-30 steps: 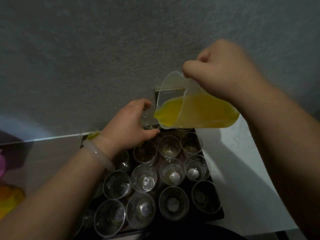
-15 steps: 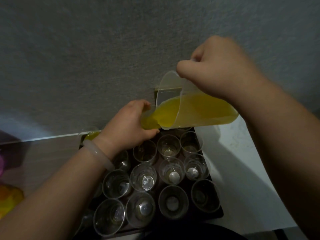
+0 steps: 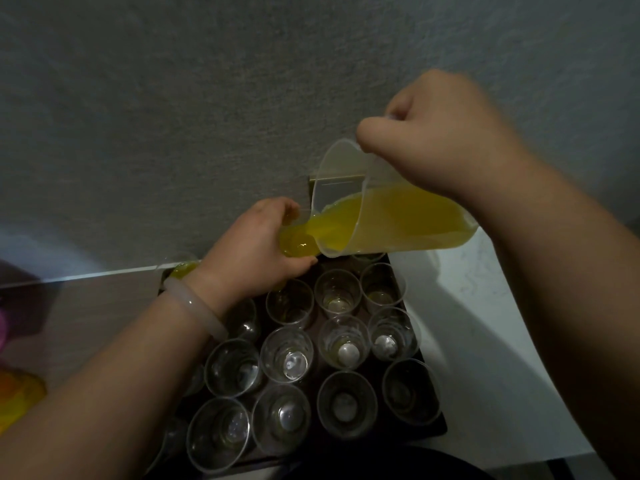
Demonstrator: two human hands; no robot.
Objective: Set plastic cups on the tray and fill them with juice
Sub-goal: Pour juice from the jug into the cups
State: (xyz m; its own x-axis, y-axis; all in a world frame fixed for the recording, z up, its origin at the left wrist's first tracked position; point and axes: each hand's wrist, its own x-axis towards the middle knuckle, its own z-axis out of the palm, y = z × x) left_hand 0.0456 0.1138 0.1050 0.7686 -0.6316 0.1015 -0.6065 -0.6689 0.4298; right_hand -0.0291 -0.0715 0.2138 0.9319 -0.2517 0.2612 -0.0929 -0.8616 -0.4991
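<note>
While my right hand [image 3: 446, 140] is curled into a fist around the handle of the clear jug [image 3: 384, 216], the jug tips to the left and its spout sits right over the cup [image 3: 298, 240] I hold in my left hand [image 3: 256, 251]. My left fingers and thumb wrap round that cup, which leans toward the jug just above the far edge of the tray [image 3: 440, 427]. Yellow juice [image 3: 408, 216] fills the lower half of the jug and runs over the lip into the cup, where it has pooled bright yellow. The handle itself is hidden inside my right fist.

On my left wrist sits a pale bangle [image 3: 197, 306]. Below my hands the dark tray rests on the counter [image 3: 485, 341] against the grey wall [image 3: 207, 98], crowded with empty clear cups [image 3: 287, 358] standing upright in rows, their rims touching or nearly so. Two cups in the far right rows show a faint yellow tint at the bottom, though I cannot tell whether that is juice or reflection. Behind my left wrist, at the tray's far left corner, another cup with yellow juice [image 3: 183, 270] peeks out, mostly hidden. At the left edge lies something yellow-orange [image 3: 17, 403], too blurred to make out.
</note>
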